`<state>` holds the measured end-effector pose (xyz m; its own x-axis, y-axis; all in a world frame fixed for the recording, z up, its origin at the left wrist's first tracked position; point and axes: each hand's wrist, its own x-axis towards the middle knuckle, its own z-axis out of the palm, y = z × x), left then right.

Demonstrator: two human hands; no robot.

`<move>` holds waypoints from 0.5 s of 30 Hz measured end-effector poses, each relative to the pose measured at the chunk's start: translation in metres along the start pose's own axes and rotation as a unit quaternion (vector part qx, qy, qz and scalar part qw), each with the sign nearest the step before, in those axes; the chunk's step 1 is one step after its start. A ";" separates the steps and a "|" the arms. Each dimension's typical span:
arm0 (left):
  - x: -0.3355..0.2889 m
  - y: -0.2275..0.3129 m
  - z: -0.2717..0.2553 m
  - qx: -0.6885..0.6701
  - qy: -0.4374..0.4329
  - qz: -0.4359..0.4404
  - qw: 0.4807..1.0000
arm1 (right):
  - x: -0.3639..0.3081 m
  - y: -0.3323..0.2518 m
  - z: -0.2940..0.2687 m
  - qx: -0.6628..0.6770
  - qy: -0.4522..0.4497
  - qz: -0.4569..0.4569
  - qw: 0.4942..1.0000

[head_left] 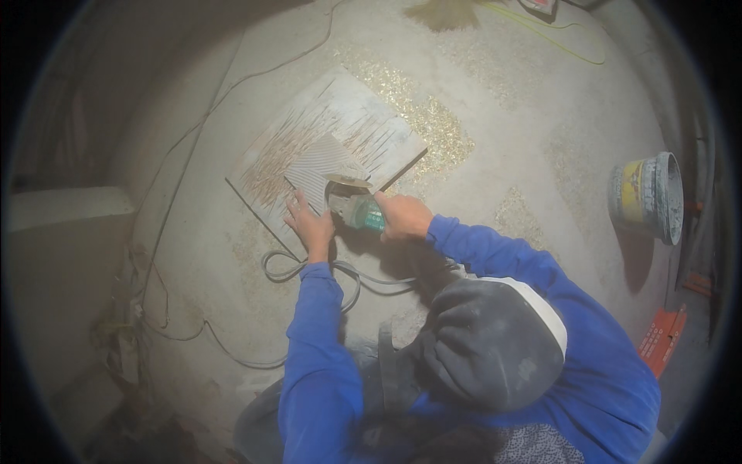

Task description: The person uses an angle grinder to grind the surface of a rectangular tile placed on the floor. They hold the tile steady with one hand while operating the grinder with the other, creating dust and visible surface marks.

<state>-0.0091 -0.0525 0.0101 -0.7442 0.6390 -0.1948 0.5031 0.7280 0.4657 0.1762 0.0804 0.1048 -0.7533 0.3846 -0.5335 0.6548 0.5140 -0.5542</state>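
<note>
My left hand (pixel 311 226) is at the near corner of a grey ridged tile (pixel 321 166), its fingers along the tile's left edge and its thumb on the other side. The tile lies on a pale square board (pixel 309 108) scored with many grooves. My right hand (pixel 403 215) is wrapped round the green body of an angle grinder (pixel 369 214). The grinder's guard and head are at the tile's right side. A thin tan strip (pixel 349 181) lies by the guard; whether it is joined to the tile, I cannot tell.
A grey cable (pixel 355 278) loops below the board. Pale chips (pixel 425 116) litter the concrete floor. A splashed bucket (pixel 645 197) stands at right, near an orange-red piece (pixel 662 340). Straw-like bristles (pixel 448 14) and a yellow-green cord (pixel 556 35) are at the far side.
</note>
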 end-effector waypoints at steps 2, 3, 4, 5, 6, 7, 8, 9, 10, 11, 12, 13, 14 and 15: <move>-0.001 0.002 -0.001 0.002 0.000 -0.003 1.000 | 0.002 0.001 0.001 -0.009 0.001 0.004 1.000; -0.001 0.003 -0.001 0.002 0.003 -0.001 1.000 | 0.002 0.001 0.002 -0.009 0.007 0.001 1.000; -0.001 0.004 -0.001 0.002 0.005 0.001 1.000 | 0.004 0.002 0.003 -0.010 0.008 0.004 1.000; -0.001 0.004 -0.002 0.001 0.006 0.000 1.000 | 0.004 0.002 0.004 -0.012 0.007 0.010 1.000; -0.001 0.004 -0.001 0.000 0.008 -0.001 1.000 | 0.005 0.002 0.005 -0.015 0.017 0.006 1.000; -0.001 0.004 -0.001 -0.005 0.007 -0.005 1.000 | 0.007 0.002 0.006 -0.018 0.026 0.006 0.999; -0.002 0.004 -0.001 -0.004 0.009 -0.001 1.000 | 0.007 0.002 0.006 -0.026 0.032 0.012 0.999; -0.003 0.003 -0.001 -0.006 0.008 -0.002 1.000 | 0.007 0.002 0.006 -0.021 0.037 0.006 0.999; -0.003 0.002 0.000 -0.009 0.017 0.006 1.000 | 0.007 0.002 0.006 -0.021 0.039 0.007 0.999; -0.003 0.001 0.001 -0.011 0.007 -0.001 1.000 | 0.007 0.001 0.005 -0.023 0.039 0.012 0.999; -0.003 0.000 0.002 -0.011 0.008 -0.001 1.000 | 0.007 0.001 0.003 -0.027 0.032 0.007 0.999; -0.002 -0.001 0.003 -0.012 0.019 0.007 1.000 | 0.008 0.000 0.001 -0.031 0.022 0.008 0.999; -0.001 -0.001 0.004 -0.007 0.012 0.003 1.000 | 0.008 -0.001 0.000 -0.035 0.008 0.018 0.999; 0.000 -0.002 0.004 -0.002 0.017 0.008 1.000 | 0.006 -0.002 -0.001 -0.032 0.003 0.013 0.999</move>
<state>-0.0083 -0.0529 0.0056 -0.7498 0.6425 -0.1582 0.5137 0.7159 0.4728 0.1701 0.0825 0.1030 -0.7361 0.4036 -0.5433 0.6695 0.5518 -0.4973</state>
